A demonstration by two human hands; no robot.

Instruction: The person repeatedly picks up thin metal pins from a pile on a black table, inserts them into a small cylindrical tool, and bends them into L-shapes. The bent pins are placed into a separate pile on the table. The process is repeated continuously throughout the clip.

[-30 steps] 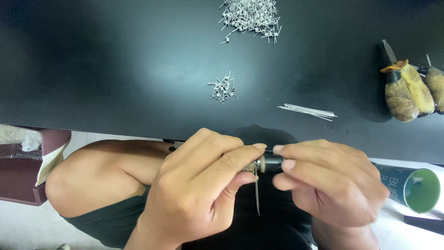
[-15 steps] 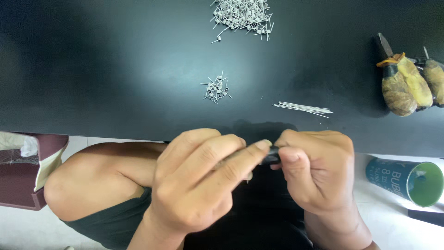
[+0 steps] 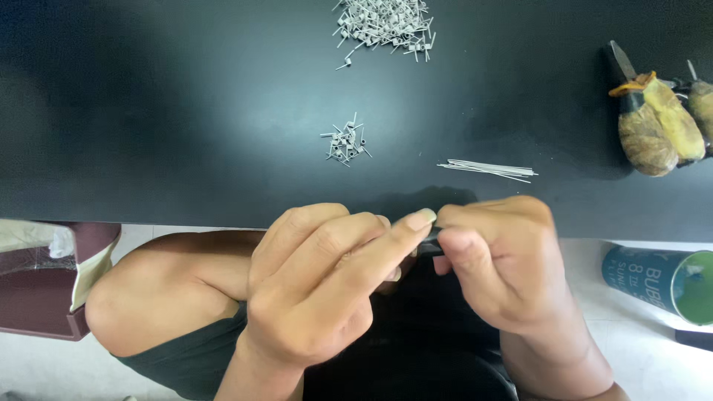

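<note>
My left hand (image 3: 327, 278) and my right hand (image 3: 505, 256) meet fingertip to fingertip just below the near edge of the black table (image 3: 148, 111). Between them they pinch a small dark rod-like tool (image 3: 429, 245), mostly hidden by the fingers; any wire on it is out of sight. A thin bundle of straight silver wires (image 3: 486, 169) lies on the table just beyond my right hand. A small pile of tiny wire coils (image 3: 346, 142) sits a little farther back, and a bigger pile (image 3: 386, 21) lies at the far edge.
Pliers with tape-wrapped yellowish handles (image 3: 657, 119) lie at the table's right side. A teal cylindrical tube (image 3: 661, 278) lies on the floor at lower right. A dark red bin with a plastic liner (image 3: 37, 286) stands at lower left. My bare knee (image 3: 148, 297) shows below the table.
Both hands have closed in tighter around the small tool. The wire end that hung down between them a second ago is no longer visible. My right hand has rotated over the tool.
</note>
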